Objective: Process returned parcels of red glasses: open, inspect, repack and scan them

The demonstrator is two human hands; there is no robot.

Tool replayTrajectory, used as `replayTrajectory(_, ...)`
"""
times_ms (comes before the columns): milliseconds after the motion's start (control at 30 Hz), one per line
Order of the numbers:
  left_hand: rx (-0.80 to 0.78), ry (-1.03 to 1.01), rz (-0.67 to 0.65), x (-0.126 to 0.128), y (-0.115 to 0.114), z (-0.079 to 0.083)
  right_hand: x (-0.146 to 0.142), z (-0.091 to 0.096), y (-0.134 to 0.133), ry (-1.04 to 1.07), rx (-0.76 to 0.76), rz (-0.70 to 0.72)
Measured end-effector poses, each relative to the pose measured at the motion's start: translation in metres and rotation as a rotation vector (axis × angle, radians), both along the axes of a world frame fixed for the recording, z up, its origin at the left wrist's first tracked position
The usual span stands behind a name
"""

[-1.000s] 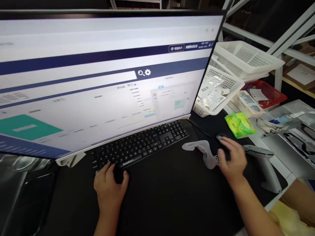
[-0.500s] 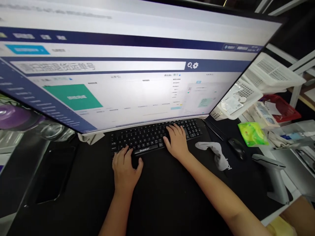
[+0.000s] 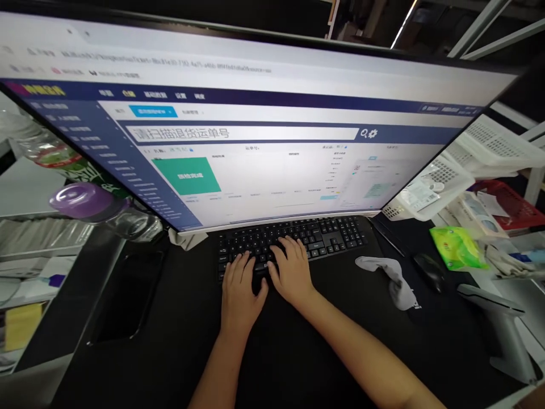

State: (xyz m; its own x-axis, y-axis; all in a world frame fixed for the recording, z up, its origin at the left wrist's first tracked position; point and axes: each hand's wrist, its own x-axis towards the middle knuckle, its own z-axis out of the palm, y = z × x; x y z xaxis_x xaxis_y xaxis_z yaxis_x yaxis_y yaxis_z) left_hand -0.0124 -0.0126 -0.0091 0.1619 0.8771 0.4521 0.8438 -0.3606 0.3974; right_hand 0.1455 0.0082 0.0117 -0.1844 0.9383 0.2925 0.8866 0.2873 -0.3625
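Observation:
A black keyboard [image 3: 336, 236] lies just below the wide monitor [image 3: 272, 176], which shows a page with a search bar and a green block. On the keyboard's left end rest the fingers of my left hand [image 3: 242, 295], spread, with its thumb off the front edge. My right hand [image 3: 293, 270] is over the middle keys, fingers stretched out and apart, thumb near the space bar. Neither hand holds anything. To the right of my right forearm lie a crumpled grey cloth [image 3: 395, 281] and a black mouse [image 3: 429, 271].
A phone [image 3: 125, 298] and a purple-lidded bottle [image 3: 106, 207] are on the left. At right stand a grey handheld scanner [image 3: 500, 329], a green packet [image 3: 457, 248], white baskets [image 3: 426, 193] and a red basket [image 3: 511, 204].
My right hand has moved left along the keyboard, closer to my left hand. The camera view has shifted left and up, so the bottles on the left show more.

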Motion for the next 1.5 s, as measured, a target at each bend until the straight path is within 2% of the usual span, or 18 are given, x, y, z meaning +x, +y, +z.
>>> replayTrajectory(67, -0.003, 0.026, -0.014, -0.001, 0.0, -0.001, 0.001, 0.001, 0.003, -0.011, 0.015, -0.036)
replayTrajectory(233, -0.019, 0.037, 0.07, 0.001, 0.001, 0.0, 0.01, 0.005, 0.007, -0.038, 0.062, 0.009)
replayTrajectory(500, 0.006, 0.027, 0.064, -0.004, 0.007, -0.007, 0.015, -0.002, 0.004, -0.036, 0.048, 0.042)
replayTrajectory(767, 0.019, 0.002, 0.082, -0.002, 0.01, -0.005, 0.019, -0.001, 0.001, -0.009, 0.035, 0.037)
replayTrajectory(867, 0.042, 0.001, 0.077, -0.002, 0.011, -0.008, 0.029, 0.0, 0.004, 0.011, 0.023, -0.029)
replayTrajectory(1000, 0.039, -0.017, 0.076, -0.001, 0.01, -0.007, 0.056, 0.004, 0.017, 0.028, -0.024, -0.232)
replayTrajectory(1067, 0.03, -0.028, 0.08, 0.0, 0.008, -0.005, 0.068, 0.007, 0.022, 0.023, -0.035, -0.285)
replayTrajectory(1167, 0.014, -0.04, 0.08, 0.001, 0.006, -0.003, 0.075, 0.01, 0.027, 0.002, -0.038, -0.279)
replayTrajectory(1500, -0.007, -0.071, 0.089, 0.001, 0.005, -0.004, 0.072, 0.014, 0.026, -0.005, -0.048, -0.248)
